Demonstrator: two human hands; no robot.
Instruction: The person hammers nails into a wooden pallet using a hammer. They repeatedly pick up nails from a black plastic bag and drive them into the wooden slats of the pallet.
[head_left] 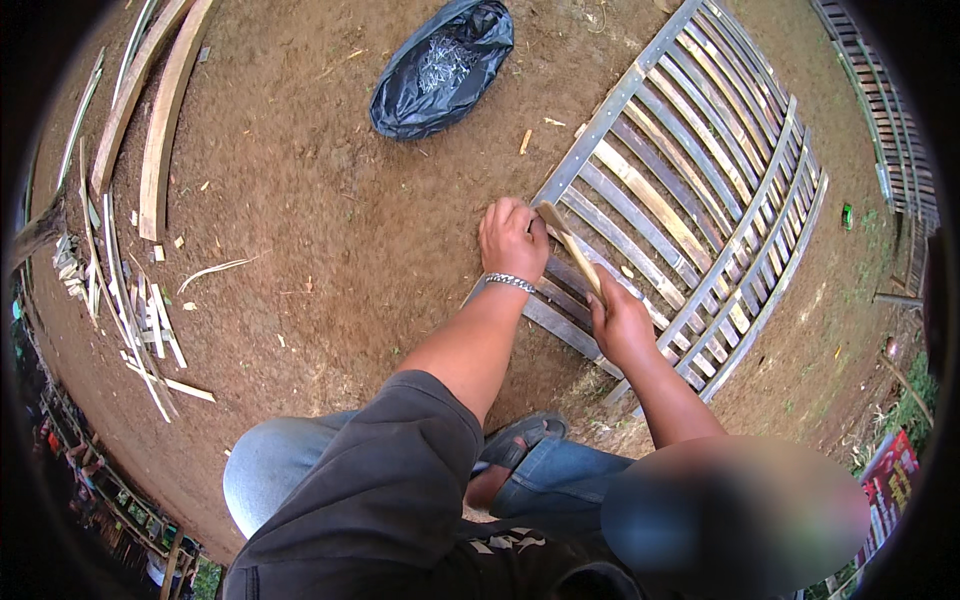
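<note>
Wooden handle [572, 247] fills right hand [622, 318]; left hand [512, 243] curled, contents hidden, by panel edge [608, 114]; wide soil [340, 255] leftward.

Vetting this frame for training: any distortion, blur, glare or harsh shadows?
Head view: fisheye bows the planks and blacks out the corners; head view: a heavy blur patch hides part of the lower right; left hand and right hand look fairly sharp; head view: soft light, no harsh shadows, slight sheen on the bag.

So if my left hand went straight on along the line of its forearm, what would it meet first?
Your left hand looks free to go on over brown soil, between the black bag and the slatted frame; small wood scraps lie near that line, though the hand's height is unclear.
</note>
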